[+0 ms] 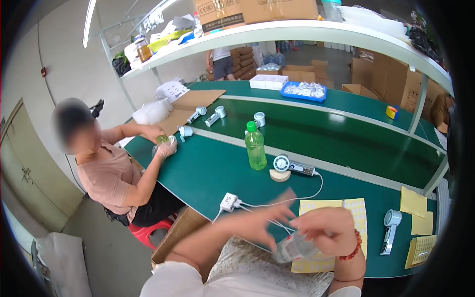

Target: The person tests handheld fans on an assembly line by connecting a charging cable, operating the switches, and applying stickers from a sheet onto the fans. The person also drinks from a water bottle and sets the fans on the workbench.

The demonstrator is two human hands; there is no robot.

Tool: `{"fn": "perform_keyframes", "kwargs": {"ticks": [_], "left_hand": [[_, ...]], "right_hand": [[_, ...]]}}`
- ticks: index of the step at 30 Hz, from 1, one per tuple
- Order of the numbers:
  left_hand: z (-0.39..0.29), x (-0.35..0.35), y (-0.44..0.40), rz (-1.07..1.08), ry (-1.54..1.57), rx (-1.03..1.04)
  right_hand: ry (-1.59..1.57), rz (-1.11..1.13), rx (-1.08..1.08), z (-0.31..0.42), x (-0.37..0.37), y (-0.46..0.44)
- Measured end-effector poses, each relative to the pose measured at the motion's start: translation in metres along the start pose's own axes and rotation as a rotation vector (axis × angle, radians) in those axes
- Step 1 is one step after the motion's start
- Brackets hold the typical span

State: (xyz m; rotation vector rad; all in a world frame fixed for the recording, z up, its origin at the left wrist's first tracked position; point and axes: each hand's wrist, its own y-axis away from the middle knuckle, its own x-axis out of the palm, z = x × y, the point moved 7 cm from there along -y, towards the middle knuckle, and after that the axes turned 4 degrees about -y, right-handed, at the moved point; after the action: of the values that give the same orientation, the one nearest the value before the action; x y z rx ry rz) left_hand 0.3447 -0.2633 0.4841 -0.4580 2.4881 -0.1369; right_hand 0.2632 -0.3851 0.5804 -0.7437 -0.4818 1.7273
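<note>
My right hand (329,231), with a red bead bracelet at the wrist, is bent over a clear plastic bottle (296,248) and its fingers close around it. The bottle is tilted and blurred, with a small red mark on it. Just left of it, my left hand (260,225) is smeared by motion, fingers spread and holding nothing I can see. Under the bottle lies a yellow-backed sheet of round white stickers (357,218). Beyond my hands, a handheld fan (297,167) rests against a cream round stand (280,175), a white cable plugged into it.
A green-capped bottle (256,151) stands mid-table. A white charger (229,202) trails cables. Another fan (391,230) and yellow sheets (414,203) lie at right. A co-worker (114,173) sits at left, hands on a small object. A shelf (297,30) spans above; a blue tray (303,96) sits behind.
</note>
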Motion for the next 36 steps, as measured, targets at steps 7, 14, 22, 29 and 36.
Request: {"fn": "perform_keyframes", "kwargs": {"ticks": [7, 14, 22, 29, 36], "left_hand": [[0.187, -0.302, 0.13, -0.595, -0.504, -1.155], [0.267, -0.364, 0.144, -0.555, -0.786, -1.398], [0.231, -0.329, 0.129, -0.757, -0.744, -1.225], [0.121, -0.206, 0.055, -0.771, -0.633, -0.54], [0.014, -0.041, 0.013, 0.24, -0.123, -0.334]], "right_hand": [[0.493, -0.344, -0.13, 0.048, -0.044, 0.017], [0.547, -0.527, -0.129, 0.065, -0.077, 0.05], [0.532, -0.441, -0.172, 0.079, -0.075, 0.067], [0.496, -0.352, -0.18, 0.082, -0.065, 0.066], [0.492, -0.222, -0.183, 0.078, -0.059, 0.063]]}}
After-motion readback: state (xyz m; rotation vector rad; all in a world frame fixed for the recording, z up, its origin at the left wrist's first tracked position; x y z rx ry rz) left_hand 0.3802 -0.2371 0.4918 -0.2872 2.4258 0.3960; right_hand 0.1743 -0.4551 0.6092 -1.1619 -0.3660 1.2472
